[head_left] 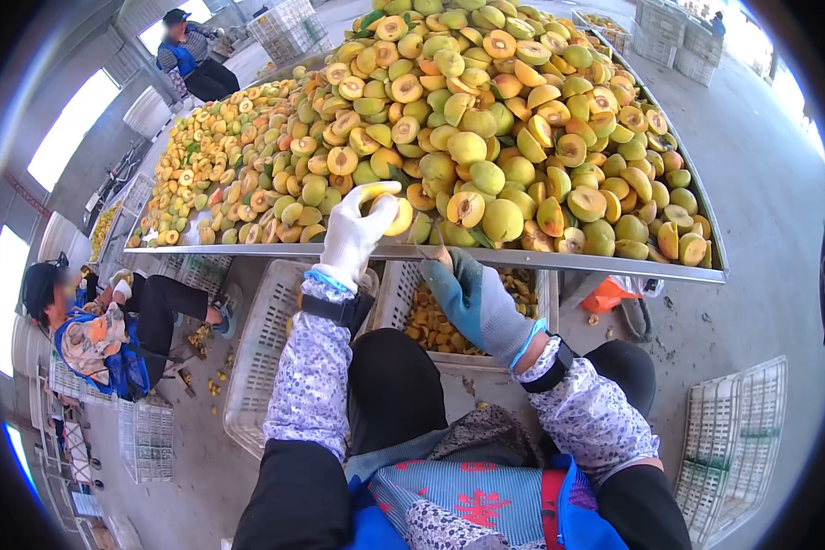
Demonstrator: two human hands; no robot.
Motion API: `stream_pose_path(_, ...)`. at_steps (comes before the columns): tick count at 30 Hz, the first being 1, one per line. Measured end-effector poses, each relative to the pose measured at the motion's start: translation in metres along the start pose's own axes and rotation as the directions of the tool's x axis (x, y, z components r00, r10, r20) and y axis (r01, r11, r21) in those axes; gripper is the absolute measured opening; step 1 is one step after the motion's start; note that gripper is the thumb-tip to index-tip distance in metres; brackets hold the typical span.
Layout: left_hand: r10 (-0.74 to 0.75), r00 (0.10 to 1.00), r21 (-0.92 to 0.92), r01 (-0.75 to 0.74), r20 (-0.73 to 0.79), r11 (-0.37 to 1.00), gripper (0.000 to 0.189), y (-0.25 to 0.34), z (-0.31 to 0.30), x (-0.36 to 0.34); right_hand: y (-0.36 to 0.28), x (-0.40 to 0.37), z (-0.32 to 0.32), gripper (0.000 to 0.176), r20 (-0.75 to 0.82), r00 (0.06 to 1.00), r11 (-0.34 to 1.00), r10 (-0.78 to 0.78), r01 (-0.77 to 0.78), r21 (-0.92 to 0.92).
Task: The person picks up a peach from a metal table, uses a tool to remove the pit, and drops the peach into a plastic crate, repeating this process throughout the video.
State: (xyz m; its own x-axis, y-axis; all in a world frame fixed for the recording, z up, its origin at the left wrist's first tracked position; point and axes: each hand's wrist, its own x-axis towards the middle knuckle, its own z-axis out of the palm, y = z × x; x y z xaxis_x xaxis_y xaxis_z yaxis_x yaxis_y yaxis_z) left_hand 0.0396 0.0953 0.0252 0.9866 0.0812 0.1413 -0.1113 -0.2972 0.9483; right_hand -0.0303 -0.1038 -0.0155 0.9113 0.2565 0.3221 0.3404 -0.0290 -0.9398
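Note:
My left hand (pixel 356 229), in a white glove, pinches a halved yellow fruit (pixel 399 216) just above the front rim of a metal table (pixel 431 250). To its right, my right hand (pixel 472 298) wears a blue and grey glove, its fingers curled round the handle of a small tool (pixel 443 254) whose tip is too small to make out. The two hands are apart. Behind them rises a big heap of green and yellow fruit (pixel 467 147), many pieces cut in half with brown centres showing.
Below the rim stand a crate of fruit pieces (pixel 552 316) and a white crate (pixel 257 367). An empty crate (pixel 731 449) is at right. One person (pixel 110 339) sits at left; another person (pixel 192 57) is behind the table. An orange bag (pixel 607 295) hangs beneath the rim.

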Motion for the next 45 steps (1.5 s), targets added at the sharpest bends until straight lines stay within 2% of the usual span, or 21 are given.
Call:
stream_pose_path(1,0.117,0.993,-0.049,-0.115,0.032,0.992,0.028,0.003,0.009,-0.004,-0.002,0.003,0.001,0.031,-0.019,1.000,1.000,0.009,-0.008,0.020)
stream_pose_path(3,0.169,0.986,-0.179,-0.167,-0.007,0.970,0.027,0.034,0.032,-0.026,-0.004,0.005,0.001,0.033,-0.060,0.998,0.998,0.031,-0.027,0.065)
stream_pose_path(4,0.175,0.985,-0.259,-0.167,0.008,0.951,0.033,0.042,0.040,-0.038,0.000,0.006,0.003,0.034,-0.090,0.996,0.998,0.025,-0.020,0.055)
stream_pose_path(5,0.064,0.997,-0.391,-0.076,-0.044,0.917,0.039,0.040,0.051,-0.041,0.000,0.004,0.003,0.034,-0.088,0.996,0.999,0.018,-0.014,0.053)
stream_pose_path(7,0.092,0.995,-0.708,-0.030,0.049,0.705,0.043,0.021,0.056,-0.038,0.001,0.001,0.005,0.033,-0.077,0.997,0.999,0.004,-0.001,0.047)
stream_pose_path(8,0.082,0.996,-0.741,-0.043,0.016,0.670,0.044,0.026,0.063,-0.040,0.012,0.002,0.009,0.036,-0.132,0.991,0.997,-0.018,0.028,0.077)
stream_pose_path(10,0.049,0.997,-0.800,-0.072,-0.052,0.596,0.046,0.039,0.080,-0.048,0.009,0.002,-0.001,0.038,-0.120,0.993,0.998,-0.017,0.008,-0.070)
stream_pose_path(13,0.019,0.991,-0.737,-0.114,-0.135,0.666,0.049,0.022,0.088,-0.043,-0.006,-0.001,-0.009,0.041,-0.093,0.995,0.981,0.034,-0.051,-0.188)
stream_pose_path(15,-0.017,0.991,-0.772,-0.091,-0.130,0.629,0.052,0.020,0.091,-0.046,-0.007,-0.003,-0.007,0.038,-0.107,0.992,0.977,0.063,-0.083,-0.196)
stream_pose_path(18,-0.047,0.991,-0.820,-0.079,-0.129,0.567,0.054,0.022,0.096,-0.052,-0.001,-0.003,-0.006,0.045,-0.084,0.996,0.987,0.008,-0.021,-0.159)
stream_pose_path(21,-0.070,0.987,-0.817,-0.082,-0.148,0.570,0.053,0.026,0.096,-0.055,0.013,-0.005,-0.001,0.046,-0.050,0.996,0.986,0.070,-0.077,-0.145)
stream_pose_path(23,-0.125,0.980,-0.824,-0.057,-0.153,0.564,0.054,0.030,0.095,-0.059,0.013,-0.008,0.001,0.047,-0.016,0.994,0.994,0.104,-0.105,-0.043)
stream_pose_path(27,-0.126,0.980,-0.793,-0.048,-0.155,0.607,0.055,0.024,0.088,-0.059,0.005,-0.008,-0.005,0.049,0.133,0.962,0.970,0.238,-0.243,0.027)
stream_pose_path(30,-0.107,0.977,-0.740,-0.068,-0.186,0.669,0.056,0.021,0.087,-0.057,0.007,-0.008,-0.005,0.052,0.138,0.967,0.976,0.214,-0.216,0.003)
stream_pose_path(33,-0.066,0.971,-0.696,-0.118,-0.232,0.708,0.057,0.023,0.089,-0.058,0.002,-0.010,-0.006,0.055,0.219,0.933,0.946,0.286,-0.311,0.091)
stream_pose_path(35,-0.009,0.973,-0.662,-0.151,-0.233,0.734,0.058,0.024,0.088,-0.060,-0.002,-0.010,-0.006,0.055,0.228,0.933,0.942,0.279,-0.312,0.127)
stream_pose_path(38,0.020,0.978,-0.639,-0.152,-0.209,0.754,0.062,0.024,0.088,-0.059,0.000,-0.011,-0.005,0.052,0.227,0.933,0.936,0.279,-0.317,0.155)
stream_pose_path(39,-0.004,0.988,-0.648,-0.100,-0.158,0.755,0.064,0.027,0.086,-0.059,-0.002,-0.011,-0.005,0.052,0.225,0.933,0.933,0.282,-0.321,0.161)
stream_pose_path(42,-0.050,0.999,-0.633,0.046,0.012,0.773,0.068,0.041,0.077,-0.059,-0.031,-0.011,-0.023,0.054,0.360,0.836,0.860,0.414,-0.489,0.148)
stream_pose_path(45,0.064,0.988,-0.504,0.014,0.138,0.864,0.066,0.033,0.068,-0.055,-0.027,-0.012,-0.025,0.054,0.367,0.808,0.855,0.461,-0.515,0.061)
